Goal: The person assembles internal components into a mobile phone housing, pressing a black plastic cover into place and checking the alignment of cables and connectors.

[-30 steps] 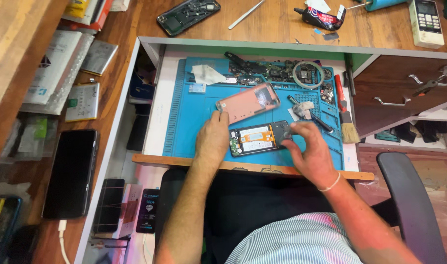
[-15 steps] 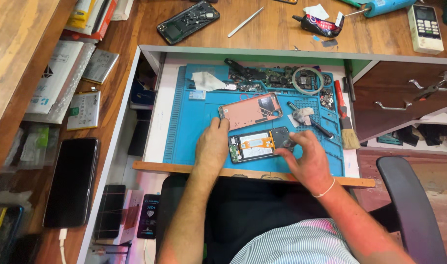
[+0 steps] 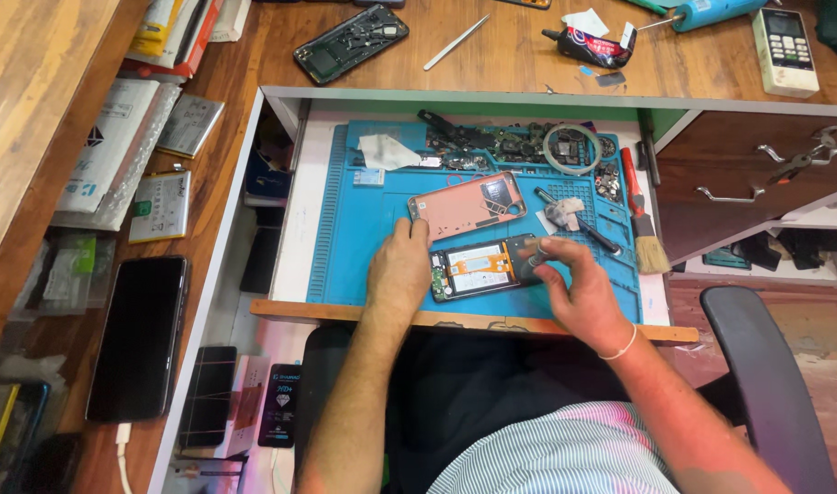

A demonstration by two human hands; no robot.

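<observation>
An opened phone with its orange battery showing lies on the blue work mat. My left hand rests on the mat and presses the phone's left end with its fingers. At the phone's right end my right hand pinches a small dark part against the phone. A pink back cover lies just beyond the phone, close to my left fingertips.
A brush, a roll of tape and several small parts sit along the mat's far and right edges. Tweezers, a phone frame and a glue tube lie on the desk. Dark phones lie at the left.
My right hand has shifted slightly left onto the phone's right end and now pinches the dark part there. The view has dropped a little. My left hand stays put.
</observation>
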